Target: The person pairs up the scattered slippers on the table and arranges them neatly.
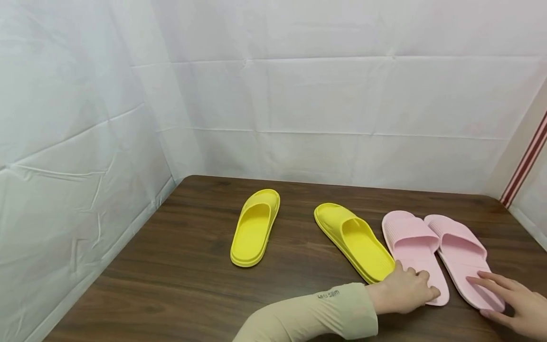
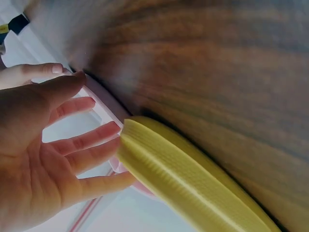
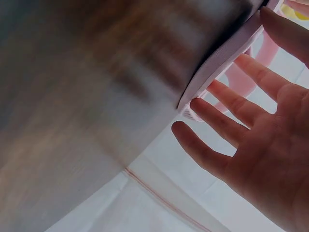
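Two pink slippers lie side by side at the right, toes toward the back. My left hand is over the heel of the left pink slipper, its fingers loosely extended; in the left wrist view the thumb tip is right at the pink edge. At the heel of the right pink slipper is my right hand, fingers spread, with fingertips along the sole's side in the right wrist view. A yellow slipper lies slanted just left of the pink ones, its heel beside my left hand.
Another yellow slipper lies apart, left of the middle on the dark wooden table. White cloth hangs behind the table and along its left side. A red-striped strip runs down at the right.
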`<state>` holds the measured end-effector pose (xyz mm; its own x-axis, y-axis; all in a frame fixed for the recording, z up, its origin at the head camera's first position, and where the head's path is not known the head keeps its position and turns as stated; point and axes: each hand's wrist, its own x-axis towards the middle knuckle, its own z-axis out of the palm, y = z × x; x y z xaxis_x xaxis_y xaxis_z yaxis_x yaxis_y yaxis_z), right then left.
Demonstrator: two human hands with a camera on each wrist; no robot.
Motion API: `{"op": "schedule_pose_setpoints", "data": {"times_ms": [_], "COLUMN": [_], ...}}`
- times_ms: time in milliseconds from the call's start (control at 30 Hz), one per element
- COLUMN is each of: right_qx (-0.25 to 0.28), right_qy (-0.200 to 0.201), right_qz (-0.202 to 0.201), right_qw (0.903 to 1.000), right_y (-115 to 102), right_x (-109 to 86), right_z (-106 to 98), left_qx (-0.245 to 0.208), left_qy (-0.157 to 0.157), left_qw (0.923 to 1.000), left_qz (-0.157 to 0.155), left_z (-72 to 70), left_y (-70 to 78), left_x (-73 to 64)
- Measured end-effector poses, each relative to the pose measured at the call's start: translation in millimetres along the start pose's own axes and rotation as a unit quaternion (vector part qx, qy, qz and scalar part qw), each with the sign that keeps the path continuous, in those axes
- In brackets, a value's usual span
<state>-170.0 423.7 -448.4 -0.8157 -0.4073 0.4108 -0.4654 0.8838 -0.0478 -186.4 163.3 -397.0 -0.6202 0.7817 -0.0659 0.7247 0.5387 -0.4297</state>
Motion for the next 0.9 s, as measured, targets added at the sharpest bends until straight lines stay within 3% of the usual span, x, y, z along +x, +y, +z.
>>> {"op": "schedule_pose_setpoints", "data": {"times_ms": [400,600,900], "right_qx": [-0.024,-0.024,-0.006], "right_qy": [-0.062,-0.066,-0.117], "right_qz": [0.001,-0.021,0.0], "right_qw": [0.9978,0.9974,0.9932], "right_y": [-9.7,-7.1,-9.9], "right_x": [21.4,32.3,48.3], "right_z": [-13.9,-11.6,-13.8], "left_qx": [-0.032,-0.039,-0.052], "left_qy": [-0.034,-0.037,-0.039], "left_qw": [0.9977,0.9963,0.9944], "left_qz": [-0.049,-0.067,-0.082], "left_z": [1.1,3.9,6.2], "left_y": [-5.3,-8.1,-14.3], "left_x": [9.7,14.2,14.8]}}
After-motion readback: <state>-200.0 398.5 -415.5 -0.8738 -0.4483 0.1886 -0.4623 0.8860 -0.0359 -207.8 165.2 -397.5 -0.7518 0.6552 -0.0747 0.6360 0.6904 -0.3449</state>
